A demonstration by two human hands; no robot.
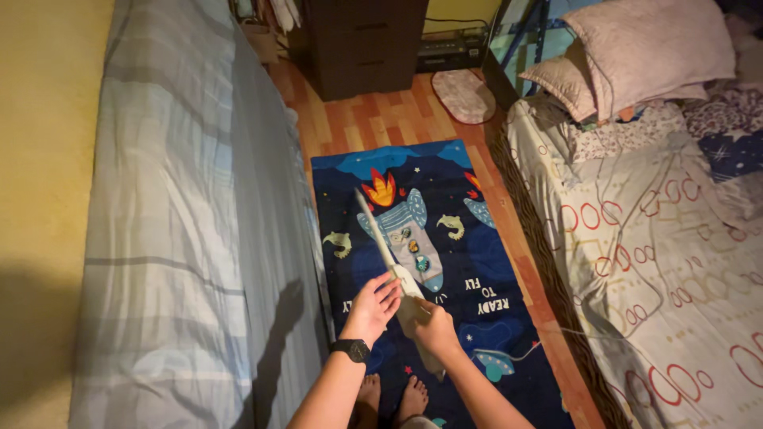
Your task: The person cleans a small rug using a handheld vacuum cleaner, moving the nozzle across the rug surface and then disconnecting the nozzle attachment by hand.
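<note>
Left hand (375, 303): I see it gripping the white stick vacuum (397, 274).
Right hand (433, 324): clamped on its handle.
Below: rocket rug (477, 262).

The wooden floor (373, 119) carries a dark blue rocket-print rug (445, 262) laid lengthwise between two beds. A small pale oval mat (463, 95) lies beyond the rug, near a dark cabinet (362, 48) that stands on the floor.

Dim room, wooden floor (373, 119), dark dresser (362, 44), two beds (199, 238), yellow wall (40, 159)
</note>
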